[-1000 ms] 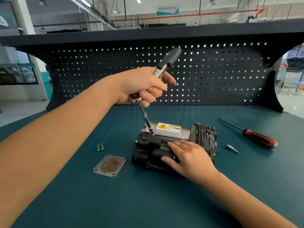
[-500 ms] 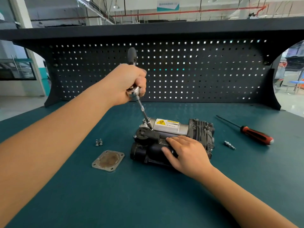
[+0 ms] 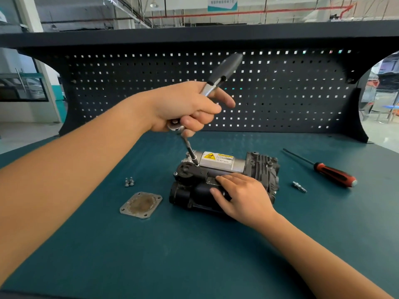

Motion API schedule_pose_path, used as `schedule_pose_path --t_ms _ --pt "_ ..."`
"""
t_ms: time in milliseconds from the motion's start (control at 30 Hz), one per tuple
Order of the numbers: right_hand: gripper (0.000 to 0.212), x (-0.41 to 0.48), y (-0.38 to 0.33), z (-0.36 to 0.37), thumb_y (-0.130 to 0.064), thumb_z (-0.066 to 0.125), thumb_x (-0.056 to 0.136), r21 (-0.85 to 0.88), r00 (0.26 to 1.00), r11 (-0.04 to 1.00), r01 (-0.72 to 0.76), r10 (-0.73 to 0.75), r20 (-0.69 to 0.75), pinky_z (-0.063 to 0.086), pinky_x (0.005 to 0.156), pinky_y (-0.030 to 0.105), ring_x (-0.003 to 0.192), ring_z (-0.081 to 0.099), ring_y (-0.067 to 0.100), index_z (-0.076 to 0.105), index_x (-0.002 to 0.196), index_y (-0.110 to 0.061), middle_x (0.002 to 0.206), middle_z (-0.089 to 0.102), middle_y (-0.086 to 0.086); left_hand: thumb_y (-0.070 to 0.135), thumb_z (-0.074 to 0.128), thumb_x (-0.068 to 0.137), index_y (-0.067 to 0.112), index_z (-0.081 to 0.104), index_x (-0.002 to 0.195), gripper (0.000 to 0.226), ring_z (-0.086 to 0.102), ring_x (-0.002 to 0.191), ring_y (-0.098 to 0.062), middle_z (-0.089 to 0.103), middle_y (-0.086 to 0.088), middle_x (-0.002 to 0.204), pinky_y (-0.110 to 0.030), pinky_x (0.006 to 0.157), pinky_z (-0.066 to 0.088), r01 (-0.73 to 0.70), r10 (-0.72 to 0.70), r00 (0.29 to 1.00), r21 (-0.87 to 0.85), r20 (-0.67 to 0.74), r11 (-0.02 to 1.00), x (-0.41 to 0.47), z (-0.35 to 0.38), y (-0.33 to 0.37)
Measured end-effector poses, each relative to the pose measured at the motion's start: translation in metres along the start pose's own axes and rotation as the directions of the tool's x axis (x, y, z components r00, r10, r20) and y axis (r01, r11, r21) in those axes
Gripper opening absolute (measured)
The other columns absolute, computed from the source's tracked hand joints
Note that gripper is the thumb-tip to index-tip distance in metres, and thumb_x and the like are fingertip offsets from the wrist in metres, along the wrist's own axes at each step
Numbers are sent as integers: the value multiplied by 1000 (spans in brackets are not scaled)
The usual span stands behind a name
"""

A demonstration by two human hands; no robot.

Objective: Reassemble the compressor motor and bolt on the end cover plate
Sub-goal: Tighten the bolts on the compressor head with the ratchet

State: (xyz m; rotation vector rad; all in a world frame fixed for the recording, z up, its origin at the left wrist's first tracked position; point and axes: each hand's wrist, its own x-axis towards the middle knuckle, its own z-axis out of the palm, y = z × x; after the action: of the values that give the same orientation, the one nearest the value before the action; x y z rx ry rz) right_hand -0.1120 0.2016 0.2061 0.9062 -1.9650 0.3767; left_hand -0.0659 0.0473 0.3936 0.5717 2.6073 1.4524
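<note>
The black and silver compressor (image 3: 261, 169) lies on the teal bench, its yellow warning label facing up. My left hand (image 3: 185, 106) grips a ratchet wrench (image 3: 224, 72) near its head, the dark handle pointing up and to the right. The wrench's thin extension (image 3: 191, 151) slants down onto a bolt at the compressor's left end. My right hand (image 3: 241, 196) lies over the black motor body, fingers spread across it. The square end cover plate (image 3: 141, 205) lies flat to the compressor's left. Two small bolts (image 3: 129, 182) stand just behind the plate.
A red and black screwdriver (image 3: 332, 173) lies at the right of the bench, and a small metal fitting (image 3: 299, 186) lies between it and the compressor. A dark pegboard panel (image 3: 280, 93) closes off the back of the bench.
The ratchet handle swung from upper right to upright and back to the upper right, with the extension tip staying on the same bolt. My right hand kept its place on the motor.
</note>
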Motion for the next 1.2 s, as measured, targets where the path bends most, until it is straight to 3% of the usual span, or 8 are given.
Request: schedule_pose_path --t_ms 100,167,233,300,400,767,1067,1200 --pt "27 0 -1 0 -26 66 74 -4 1000 1000 -13 13 -15 55 52 28 62 69 23 73 80 -1 68 71 6 10 39 99 14 51 93 13 29 27 0 32 11 40 -13 31 32 -57 -81 956 -450 -281 891 -3 -10 -17" --pt "27 0 -2 0 -26 67 74 -4 1000 1000 -16 16 -23 55 52 28 62 69 23 74 80 -1 68 71 6 3 38 97 11 41 78 21 32 26 -2 33 8 36 -12 32 35 -208 -249 870 -775 -425 596 -5 -20 -30" --pt "26 0 -3 0 -26 68 73 -3 999 1000 -20 20 -32 55 52 27 62 69 22 74 79 -1 68 71 6 -3 33 94 10 38 71 26 34 26 -6 35 3 34 -12 35 37 -347 -428 781 -885 -456 310 -8 -31 -46" --pt "25 0 -2 0 -24 70 72 7 999 1000 -23 24 -34 56 51 28 62 69 22 74 79 -1 68 71 7 -3 31 93 7 41 76 22 35 26 -7 38 2 39 -12 35 38 -353 -526 743 -910 -414 219 -14 -38 -61" --pt "23 0 -2 0 -21 77 68 29 999 999 -33 34 -37 56 51 29 61 69 23 74 79 0 69 72 8 -2 35 94 7 43 89 13 36 26 -5 35 4 40 -12 34 37 -227 -554 742 -919 -378 323 -19 -46 -76" --pt "25 1 -4 -2 -25 68 70 15 999 999 -42 43 -29 55 52 26 60 68 21 74 77 -1 68 71 5 -1 30 95 13 40 73 28 33 25 -3 31 7 33 -10 33 34 39 -390 813 -628 -432 777 5 -44 -36" --pt "26 2 -5 -2 -25 68 69 25 997 998 -64 65 -29 56 53 27 62 70 21 74 78 -1 70 72 6 9 33 94 12 39 81 14 38 26 -7 41 -1 47 -14 36 39 -151 -409 721 -703 -560 695 20 -30 -21" --pt "27 2 -6 -3 -26 67 69 27 997 996 -79 80 -13 56 54 27 62 70 21 75 78 -1 71 73 6 8 31 94 13 38 84 13 39 28 -8 41 1 38 -15 36 37 -65 -361 755 -611 -548 789 18 -31 -21"
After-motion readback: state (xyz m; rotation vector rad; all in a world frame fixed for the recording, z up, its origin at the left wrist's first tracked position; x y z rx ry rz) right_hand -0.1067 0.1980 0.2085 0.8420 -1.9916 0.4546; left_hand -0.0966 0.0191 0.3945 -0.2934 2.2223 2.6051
